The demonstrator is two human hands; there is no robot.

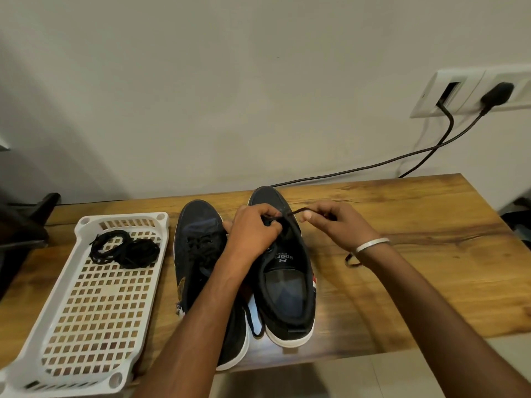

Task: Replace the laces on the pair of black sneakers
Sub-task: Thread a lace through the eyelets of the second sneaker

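Two black sneakers with white soles stand side by side on the wooden table, toes pointing away from me. The left sneaker (pixel 198 254) has its black lace threaded. My left hand (pixel 255 228) grips the eyelet area of the right sneaker (pixel 287 282). A black lace (pixel 296 211) runs from there to my right hand (pixel 333 222), which pinches it just right of the shoe. More of this lace shows by my right wrist and between the heels. Two coiled black laces (pixel 125 248) lie in the white basket (pixel 94 311).
The basket sits on the left of the wooden table (pixel 416 268). Black cables (pixel 373 165) run from a wall socket panel (pixel 471 93) down behind the table. A dark object (pixel 17 231) stands at the far left edge.
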